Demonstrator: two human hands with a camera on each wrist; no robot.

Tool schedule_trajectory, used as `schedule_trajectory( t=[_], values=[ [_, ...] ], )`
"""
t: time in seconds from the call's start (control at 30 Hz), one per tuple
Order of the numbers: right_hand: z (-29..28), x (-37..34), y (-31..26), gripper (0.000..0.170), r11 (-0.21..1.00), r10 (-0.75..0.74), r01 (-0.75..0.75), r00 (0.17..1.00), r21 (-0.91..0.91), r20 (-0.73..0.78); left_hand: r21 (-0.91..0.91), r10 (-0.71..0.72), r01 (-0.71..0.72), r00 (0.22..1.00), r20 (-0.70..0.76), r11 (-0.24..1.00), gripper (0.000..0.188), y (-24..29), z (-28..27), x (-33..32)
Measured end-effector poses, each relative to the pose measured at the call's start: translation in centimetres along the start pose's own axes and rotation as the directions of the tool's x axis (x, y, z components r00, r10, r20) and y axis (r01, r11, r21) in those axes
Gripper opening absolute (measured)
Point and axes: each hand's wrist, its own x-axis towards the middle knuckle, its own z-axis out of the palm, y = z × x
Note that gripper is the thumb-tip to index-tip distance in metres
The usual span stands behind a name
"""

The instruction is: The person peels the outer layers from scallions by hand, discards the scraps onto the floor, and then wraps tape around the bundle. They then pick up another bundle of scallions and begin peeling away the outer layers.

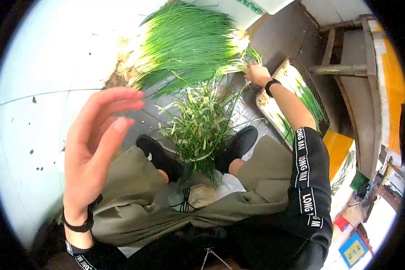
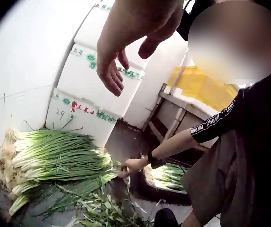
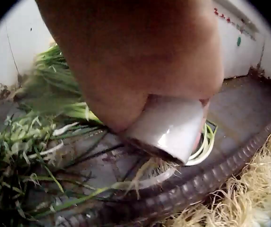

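My left hand (image 1: 94,135) is raised at the left, its fingers loosely bent and holding nothing. Down at the right end of a big heap of scallions (image 1: 184,40), my right hand (image 1: 258,74) pinches a few scallions (image 1: 233,68) by their pale stalks. In the right wrist view a shiny whitish piece (image 3: 171,127) shows under that hand, and I cannot tell what it is. A pale stalk with roots (image 3: 149,180) hangs just below it, and thin stalks (image 3: 210,146) loop out beyond. The right fingertips are mostly hidden there.
A pile of stripped leaves (image 1: 198,121) lies between the two black shoes (image 1: 240,146). Right of it stands a dark basket (image 1: 321,110) of scallions, under the right forearm. White foam boxes (image 2: 95,85) are stacked behind the heap. A wooden rack (image 1: 342,69) stands at the right.
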Motion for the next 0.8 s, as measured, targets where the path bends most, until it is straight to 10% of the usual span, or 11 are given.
schedule_trajectory(
  t=[0.57, 0.8],
  values=[
    [3.2, 2.7, 0.0, 0.049, 0.995, 0.086, -0.095, 0.982, -0.043, -0.166, 0.019, -0.066, 0.065, 0.997, 0.041, 0.998, 0.038, -0.4, 0.3, 1.3],
    [0.2, 2.9, 0.6, 0.018, 0.95, -0.213, 0.113, 0.917, -0.291, -0.338, 0.06, -0.029, 0.024, 0.997, 0.076, 0.998, 0.032, -0.6, 0.5, 1.1]
  ],
)
